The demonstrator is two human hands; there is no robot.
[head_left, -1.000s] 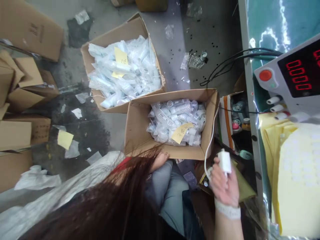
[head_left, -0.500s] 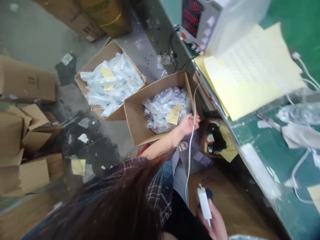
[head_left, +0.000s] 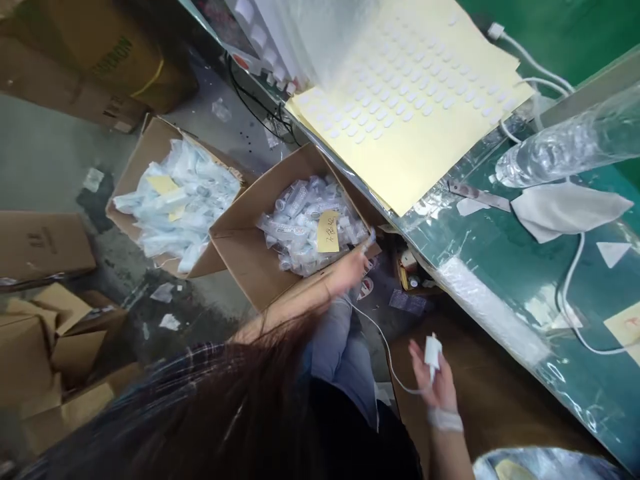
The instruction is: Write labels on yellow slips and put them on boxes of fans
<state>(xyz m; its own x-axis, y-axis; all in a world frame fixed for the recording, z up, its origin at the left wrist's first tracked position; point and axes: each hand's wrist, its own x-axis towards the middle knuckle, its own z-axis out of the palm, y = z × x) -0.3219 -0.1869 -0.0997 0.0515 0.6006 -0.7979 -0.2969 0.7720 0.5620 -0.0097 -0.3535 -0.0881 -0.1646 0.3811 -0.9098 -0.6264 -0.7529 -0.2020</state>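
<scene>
My right hand (head_left: pixel 434 381) is low in the middle, closed on a small white charger plug (head_left: pixel 432 351) with a thin white cable (head_left: pixel 380 333) trailing from it. The cable runs up to my left hand (head_left: pixel 353 268), which reaches to the near edge of a cardboard box (head_left: pixel 240 247) and pinches the cable near its far end. That box holds several clear bagged parts and a yellow note (head_left: pixel 327 231). My hair (head_left: pixel 225 407) fills the lower left.
A second open box (head_left: pixel 150 143) of white bagged items stands left of the first. More cartons lie on the littered floor at left. The green bench (head_left: pixel 505 267) at right carries yellow label sheets (head_left: pixel 405 113), a clear bag, a white cloth and cables.
The view has swung right and tilted, bringing the bench in. My left hand stays at the box edge with the cable. My right hand with the plug has lifted slightly.
</scene>
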